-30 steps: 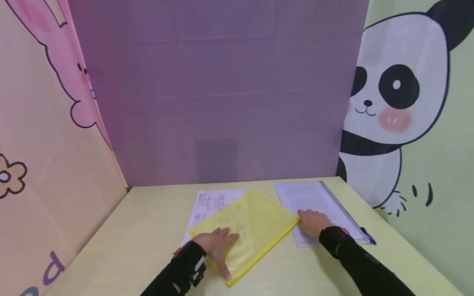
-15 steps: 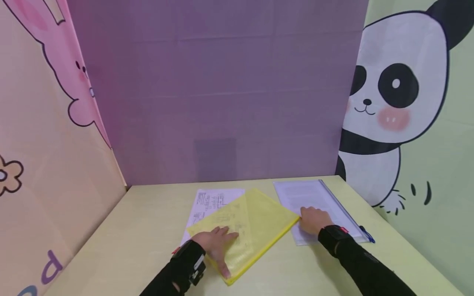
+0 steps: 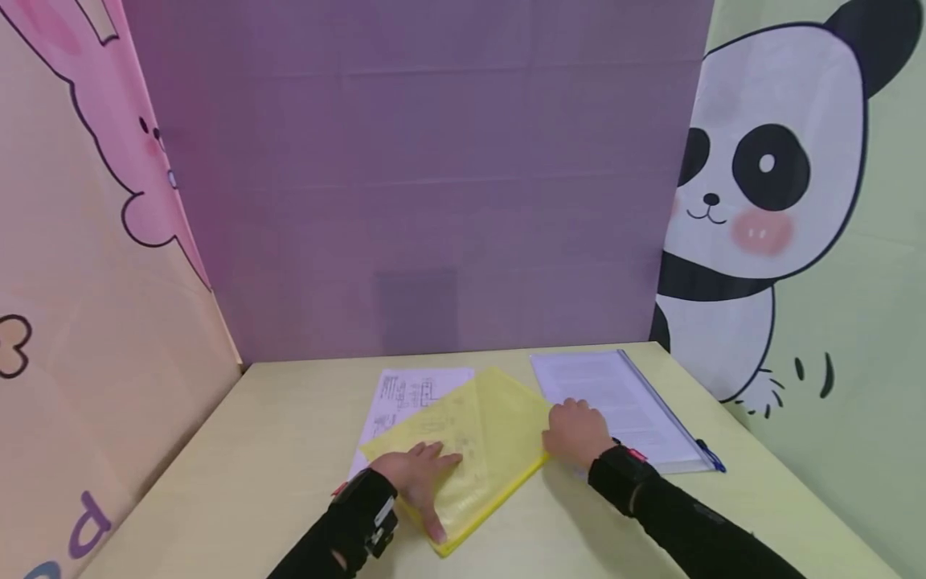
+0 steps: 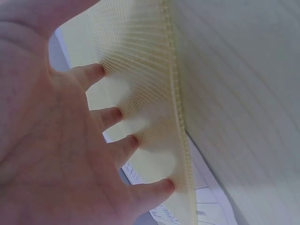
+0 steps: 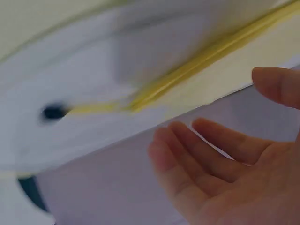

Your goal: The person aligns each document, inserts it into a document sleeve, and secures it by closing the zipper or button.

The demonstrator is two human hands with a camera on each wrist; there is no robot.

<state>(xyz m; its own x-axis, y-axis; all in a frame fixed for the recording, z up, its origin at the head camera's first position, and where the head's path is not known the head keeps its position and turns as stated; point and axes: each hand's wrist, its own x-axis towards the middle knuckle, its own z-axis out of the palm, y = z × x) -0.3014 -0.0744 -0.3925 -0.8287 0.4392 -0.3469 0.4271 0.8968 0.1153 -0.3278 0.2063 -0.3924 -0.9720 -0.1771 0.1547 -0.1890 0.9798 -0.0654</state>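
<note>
A translucent yellow mesh zip document pouch [image 3: 470, 458] lies at an angle on the table, with printing showing through its left half. My left hand [image 3: 419, 478] rests on its near left part, fingers spread. In the left wrist view its fingertips [image 4: 161, 187] touch the mesh beside the zip edge [image 4: 176, 93]. My right hand [image 3: 575, 433] is at the pouch's right corner and covers it. In the right wrist view that hand [image 5: 225, 173] has loosely bent fingers and the thumb apart, nothing between them. Beyond them runs the yellow zip [image 5: 201, 63], ending near a blurred dark tip [image 5: 54, 111].
A printed sheet [image 3: 412, 394] lies partly under the pouch. To the right, a clear zip pouch [image 3: 615, 394] with white papers has a dark blue pull [image 3: 711, 456] at its near right corner. A purple panel [image 3: 434, 201] rises behind the table [image 3: 275, 450].
My right hand has shifted left and slightly nearer along the pouch's zip edge, from the right corner, where its fingertips were. My left hand stays spread on the pouch. The view has swung slightly right.
</note>
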